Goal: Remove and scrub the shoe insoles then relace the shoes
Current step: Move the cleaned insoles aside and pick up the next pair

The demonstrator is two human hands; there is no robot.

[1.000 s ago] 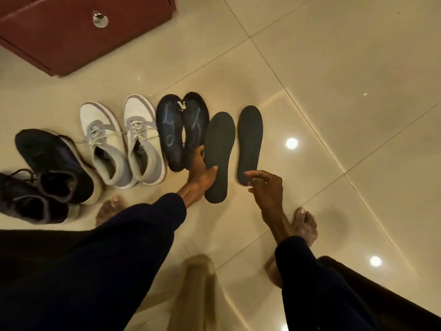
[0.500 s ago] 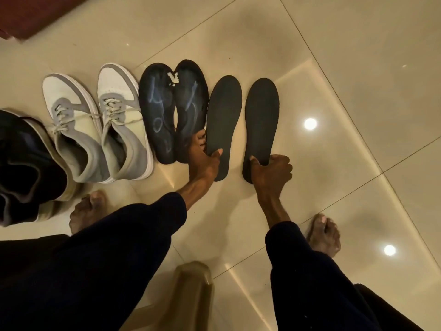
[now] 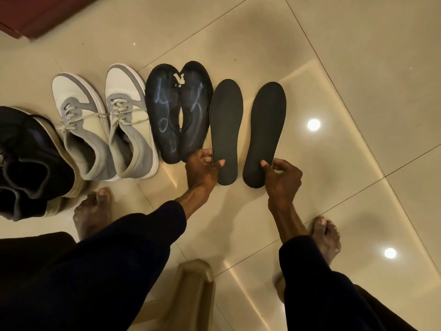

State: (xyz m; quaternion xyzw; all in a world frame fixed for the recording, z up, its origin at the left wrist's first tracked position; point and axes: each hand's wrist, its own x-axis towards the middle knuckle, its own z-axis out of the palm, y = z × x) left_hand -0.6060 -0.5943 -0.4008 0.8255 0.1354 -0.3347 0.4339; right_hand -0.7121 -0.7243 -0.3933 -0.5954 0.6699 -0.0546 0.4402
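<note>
Two plain dark insoles lie side by side on the tiled floor. My left hand point(image 3: 202, 169) pinches the heel end of the left insole point(image 3: 226, 125), thumb on top. My right hand point(image 3: 282, 174) pinches the heel end of the right insole point(image 3: 267, 130) the same way. To their left lie two worn dark insoles point(image 3: 177, 111) with pale marks, touching each other. Further left stands a pair of white and grey laced sneakers point(image 3: 102, 125). A dark shoe point(image 3: 31, 161) sits at the left edge.
My bare feet point(image 3: 93, 211) point(image 3: 325, 237) rest on the glossy beige tiles. A stool edge point(image 3: 191, 283) shows between my legs. A red-brown cabinet point(image 3: 35, 15) stands at the top left. Ceiling lights reflect on the floor at the right.
My right hand came down and took hold of the right insole's heel. My left hand stayed on the left insole. The view shifted closer and leftward.
</note>
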